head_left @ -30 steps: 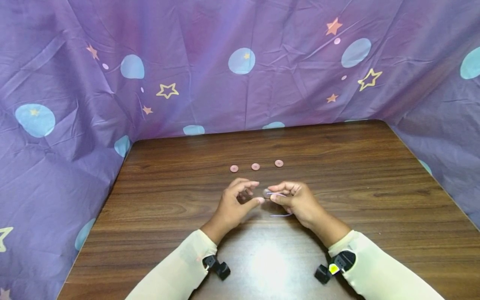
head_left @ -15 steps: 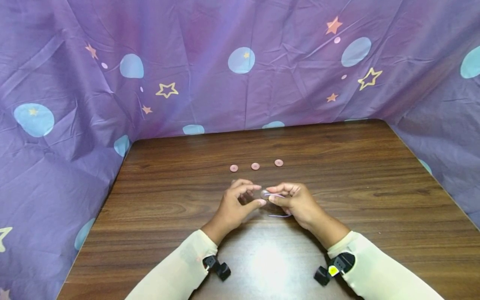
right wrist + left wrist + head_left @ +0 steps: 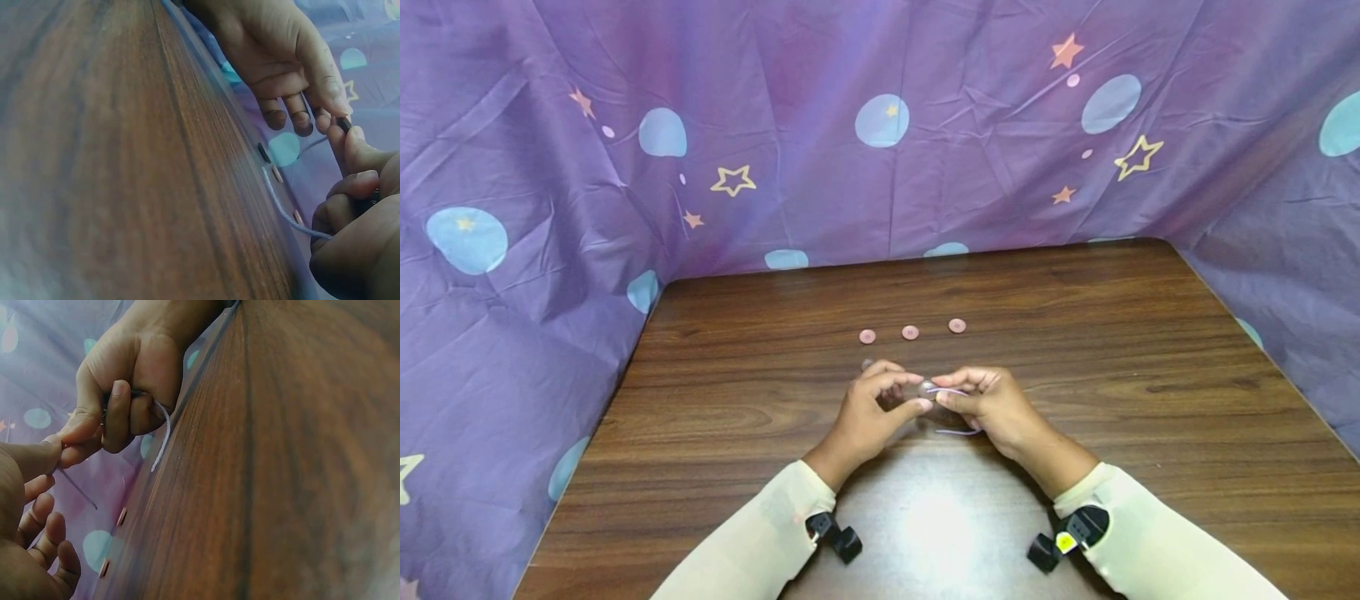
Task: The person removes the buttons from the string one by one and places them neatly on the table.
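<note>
Thumb and forefinger of my left hand (image 3: 874,404) pinch the left rim of a small, round, greyish-brown button (image 3: 926,389). The right wrist view shows this button (image 3: 343,124) edge-on and dark between the fingertips of both hands. Opposite, my right hand (image 3: 996,404) pinches its other rim. A lavender string (image 3: 951,391) lies across the button's face, its free tip pointing left. The string's other end (image 3: 284,212) hangs from the curled lower fingers of the right hand. Something dark (image 3: 136,393) sits inside those fingers, mostly hidden.
Three pink buttons, a left one (image 3: 867,337), a middle one (image 3: 910,332) and a right one (image 3: 957,326), lie in a row beyond the hands on the wooden table (image 3: 737,333). Another dark button (image 3: 264,152) lies just behind the left hand. A purple patterned cloth (image 3: 820,183) surrounds the table.
The button and right fingertips have shifted slightly left. The left thumb and forefinger, apart from the button a second ago, now meet its rim.
</note>
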The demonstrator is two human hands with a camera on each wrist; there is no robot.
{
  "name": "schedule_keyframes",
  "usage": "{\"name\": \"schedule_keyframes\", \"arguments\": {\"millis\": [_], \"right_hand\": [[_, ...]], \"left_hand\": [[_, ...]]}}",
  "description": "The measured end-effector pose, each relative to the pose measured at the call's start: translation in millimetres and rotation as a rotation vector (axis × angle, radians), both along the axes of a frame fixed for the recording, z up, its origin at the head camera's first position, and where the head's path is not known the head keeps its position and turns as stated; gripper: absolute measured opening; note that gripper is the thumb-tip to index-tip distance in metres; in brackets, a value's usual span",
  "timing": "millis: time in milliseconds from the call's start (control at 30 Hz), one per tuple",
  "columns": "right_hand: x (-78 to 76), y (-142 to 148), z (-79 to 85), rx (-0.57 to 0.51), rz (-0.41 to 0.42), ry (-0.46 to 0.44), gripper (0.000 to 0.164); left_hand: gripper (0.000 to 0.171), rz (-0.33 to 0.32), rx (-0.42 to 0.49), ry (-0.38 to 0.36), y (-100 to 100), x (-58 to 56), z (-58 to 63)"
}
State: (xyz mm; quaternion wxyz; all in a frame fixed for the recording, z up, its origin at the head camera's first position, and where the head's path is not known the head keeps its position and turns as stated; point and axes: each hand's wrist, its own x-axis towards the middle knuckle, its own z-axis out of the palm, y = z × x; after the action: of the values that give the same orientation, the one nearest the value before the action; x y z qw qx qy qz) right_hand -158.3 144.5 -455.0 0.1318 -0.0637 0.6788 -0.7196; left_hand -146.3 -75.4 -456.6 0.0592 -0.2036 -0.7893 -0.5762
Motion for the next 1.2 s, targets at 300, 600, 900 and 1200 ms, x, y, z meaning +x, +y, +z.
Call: {"name": "schedule_keyframes", "arguments": {"millis": [300,600,900,1200], "right_hand": [[0.1,-0.3,-1.1,-0.008,0.004,-0.001,0.040],[-0.3,-0.6,-2.2,-0.012,0.009,0.015,0.041],[-1.8,0.2,-5.6,-0.033,0.020,0.096,0.038],[-2.4,1.1,-5.8,-0.032,0.012,0.116,0.028]], "left_hand": [[0.030,-0.007,0.000,0.019,0.1,0.8,1.6],[0.027,-0.022,0.012,0.025,0.7,0.7,0.7],[0.024,-0.021,0.005,0.036,0.0,0.4,0.3],[0.026,-0.010,0.016,0.028,-0.7,0.3,-0.6]]}}
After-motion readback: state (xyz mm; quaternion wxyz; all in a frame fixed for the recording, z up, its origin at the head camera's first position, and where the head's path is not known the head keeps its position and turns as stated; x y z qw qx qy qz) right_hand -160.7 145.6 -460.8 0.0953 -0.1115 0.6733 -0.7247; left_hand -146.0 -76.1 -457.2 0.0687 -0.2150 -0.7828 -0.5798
